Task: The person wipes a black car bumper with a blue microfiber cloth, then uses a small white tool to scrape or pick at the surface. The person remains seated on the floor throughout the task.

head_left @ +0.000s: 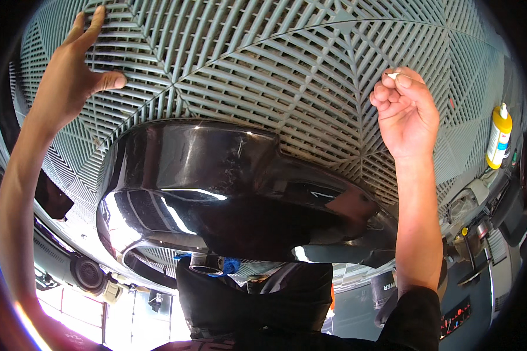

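A glossy black curved body panel [246, 193] lies in front of me on the grey slatted floor tiles [263, 76]. Pale scuffs show near its far edge, and light reflects along its left side. At the upper left my left hand [70, 82] is held out over the floor with fingers and thumb spread, holding nothing. My right hand [410, 111] is raised beyond the panel's right end, its fingers curled. Pinched between thumb and fingers is a small white pointed piece [393, 76]; the rest of it is hidden.
A yellow bottle [499, 137] with a white cap stands at the far right. Tools and equipment are crowded below it. By my legs are a metal cylindrical item [206, 263] and a blue cloth [231, 266]. A dark round wheel-like object [88, 272] is at the lower left.
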### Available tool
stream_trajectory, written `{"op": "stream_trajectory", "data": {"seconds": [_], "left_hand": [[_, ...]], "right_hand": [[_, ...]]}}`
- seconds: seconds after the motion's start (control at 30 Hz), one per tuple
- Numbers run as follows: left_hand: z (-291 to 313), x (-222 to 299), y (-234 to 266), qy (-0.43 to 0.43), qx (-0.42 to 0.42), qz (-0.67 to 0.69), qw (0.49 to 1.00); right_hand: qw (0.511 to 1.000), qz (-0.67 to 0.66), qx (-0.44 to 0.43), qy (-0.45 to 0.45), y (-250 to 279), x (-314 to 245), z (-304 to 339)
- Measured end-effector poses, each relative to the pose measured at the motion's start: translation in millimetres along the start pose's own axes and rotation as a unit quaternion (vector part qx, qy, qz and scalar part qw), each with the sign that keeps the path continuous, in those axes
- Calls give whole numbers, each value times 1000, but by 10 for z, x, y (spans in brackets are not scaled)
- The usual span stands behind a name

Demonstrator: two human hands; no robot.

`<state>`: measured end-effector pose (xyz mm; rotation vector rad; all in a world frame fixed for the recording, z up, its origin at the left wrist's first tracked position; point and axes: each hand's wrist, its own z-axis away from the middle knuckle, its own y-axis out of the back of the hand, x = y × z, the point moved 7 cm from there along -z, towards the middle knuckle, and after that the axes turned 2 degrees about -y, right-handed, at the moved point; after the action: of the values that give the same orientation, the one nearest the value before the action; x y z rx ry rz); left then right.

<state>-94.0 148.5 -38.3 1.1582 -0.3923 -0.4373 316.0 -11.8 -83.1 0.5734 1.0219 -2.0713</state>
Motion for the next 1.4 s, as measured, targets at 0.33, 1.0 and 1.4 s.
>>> {"op": "stream_trajectory", "data": {"seconds": [0.33, 1.0, 1.4], "left_hand": [[-18, 6, 38, 45, -45, 6, 998], [-5, 180, 272, 12, -93, -16, 995], [102, 172, 429, 2, -98, 52, 994]], "right_hand": [[1000, -8, 8, -1, -44, 8, -1], [998, 58, 39, -7, 270, -41, 27], [994, 70, 81, -3, 400, -102, 4]]}}
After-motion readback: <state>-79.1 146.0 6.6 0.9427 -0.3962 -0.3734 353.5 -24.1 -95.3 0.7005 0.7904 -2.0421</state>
